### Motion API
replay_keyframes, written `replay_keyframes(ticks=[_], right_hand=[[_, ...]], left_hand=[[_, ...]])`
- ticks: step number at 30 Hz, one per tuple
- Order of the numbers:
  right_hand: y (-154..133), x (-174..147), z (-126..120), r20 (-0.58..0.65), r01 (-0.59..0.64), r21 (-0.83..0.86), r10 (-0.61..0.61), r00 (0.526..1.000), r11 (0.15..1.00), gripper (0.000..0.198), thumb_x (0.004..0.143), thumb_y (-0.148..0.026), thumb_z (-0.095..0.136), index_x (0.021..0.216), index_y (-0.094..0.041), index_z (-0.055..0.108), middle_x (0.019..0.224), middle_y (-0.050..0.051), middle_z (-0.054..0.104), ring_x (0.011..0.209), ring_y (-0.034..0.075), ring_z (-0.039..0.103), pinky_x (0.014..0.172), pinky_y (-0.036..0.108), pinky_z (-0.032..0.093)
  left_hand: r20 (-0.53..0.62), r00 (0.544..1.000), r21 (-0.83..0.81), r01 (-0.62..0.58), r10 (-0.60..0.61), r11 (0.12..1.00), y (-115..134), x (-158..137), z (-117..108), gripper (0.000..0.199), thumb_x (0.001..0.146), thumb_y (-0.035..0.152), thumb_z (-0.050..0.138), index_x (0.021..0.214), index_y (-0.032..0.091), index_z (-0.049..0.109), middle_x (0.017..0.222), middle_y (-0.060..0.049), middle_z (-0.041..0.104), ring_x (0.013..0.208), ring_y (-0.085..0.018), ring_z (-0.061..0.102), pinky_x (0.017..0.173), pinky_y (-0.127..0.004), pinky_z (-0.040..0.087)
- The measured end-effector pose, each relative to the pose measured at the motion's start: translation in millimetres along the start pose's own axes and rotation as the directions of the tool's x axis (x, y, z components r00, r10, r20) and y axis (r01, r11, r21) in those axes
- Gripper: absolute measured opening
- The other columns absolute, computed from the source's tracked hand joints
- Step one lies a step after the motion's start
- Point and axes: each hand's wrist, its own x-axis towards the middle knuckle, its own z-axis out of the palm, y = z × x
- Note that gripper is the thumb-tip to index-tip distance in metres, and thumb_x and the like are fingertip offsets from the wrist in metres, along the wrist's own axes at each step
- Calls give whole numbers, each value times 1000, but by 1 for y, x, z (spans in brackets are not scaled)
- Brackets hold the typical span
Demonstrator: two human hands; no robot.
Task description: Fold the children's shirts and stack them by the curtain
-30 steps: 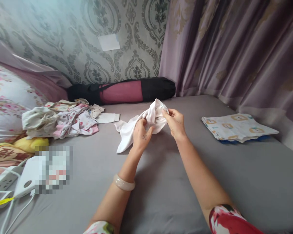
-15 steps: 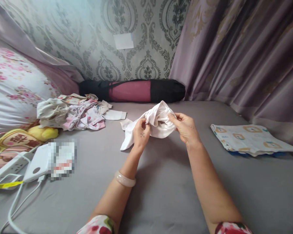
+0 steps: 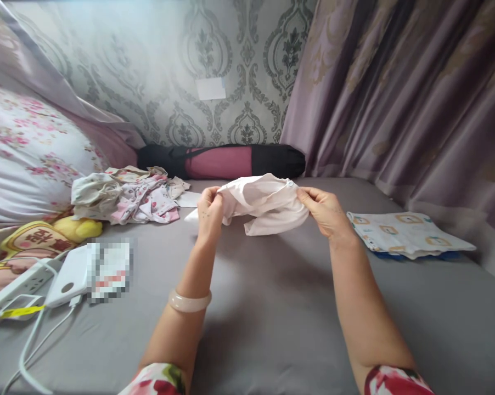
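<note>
A small pale pink-white garment (image 3: 259, 197) is stretched between my two hands, held up over the grey bed sheet (image 3: 268, 307). My left hand (image 3: 210, 211) pinches its left part, and a bangle sits on that wrist. With thumb and fingers closed, my right hand (image 3: 321, 208) grips its right edge, close to a small snap or button. The cloth sags between the hands, with a loose flap hanging at the lower middle. Its exact kind is hard to make out.
Crumpled baby clothes (image 3: 128, 197) lie at the left, near a yellow plush toy (image 3: 45, 236), a power strip (image 3: 21, 291) and a white power bank (image 3: 72, 277). A folded patterned cloth (image 3: 412, 233) lies right. Behind stands a long black-and-pink bag (image 3: 218, 162).
My left hand has moved left and my right hand slightly right, so the bunched garment is now spread wider between them. The view has shifted slightly.
</note>
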Motion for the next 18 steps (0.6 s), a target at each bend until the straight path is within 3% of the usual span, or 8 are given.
replay_keyframes(ticks=[4, 9, 12, 15, 18], right_hand=[[-21, 4, -14, 45, 129, -147, -124, 991, 981, 44, 70, -60, 75, 91, -22, 77, 87, 3, 75, 84, 20, 67, 76, 32, 52], [-69, 18, -35, 200, 211, -293, -156, 967, 933, 44, 70, -62, 74, 94, -24, 78, 88, 3, 75, 82, 22, 67, 70, 32, 54], [-98, 24, -46, 272, 256, -334, -167, 948, 907, 41, 70, -60, 75, 93, -26, 77, 90, 2, 75, 83, 21, 68, 70, 30, 54], [-117, 27, -53, 319, 270, -325, -164, 933, 906, 43, 69, -58, 77, 98, -26, 76, 89, 1, 75, 83, 20, 68, 70, 30, 55], [-121, 29, -55, 366, 212, -355, -74, 928, 910, 38, 65, -51, 82, 93, -26, 76, 79, 0, 74, 77, 20, 68, 67, 30, 55]], left_hand=[[65, 968, 188, -249, 241, 950, 33, 22, -21, 15, 79, 25, 51, 83, 18, 64, 78, 0, 62, 77, -15, 55, 70, -26, 44], [316, 847, 297, -516, 427, 804, 85, 46, -39, 20, 73, 36, 69, 83, 19, 71, 84, -2, 65, 82, -17, 58, 76, -29, 47], [369, 833, 288, -523, 411, 802, 113, 54, -43, 23, 68, 40, 76, 80, 20, 73, 82, -3, 66, 77, -17, 58, 71, -29, 48], [372, 860, 253, -457, 351, 853, 129, 61, -45, 26, 65, 40, 79, 81, 20, 74, 81, -3, 68, 72, -16, 59, 64, -28, 47], [458, 868, 246, -330, 191, 912, 131, 68, -48, 27, 65, 41, 80, 81, 19, 75, 73, -3, 67, 64, -15, 58, 57, -27, 45]])
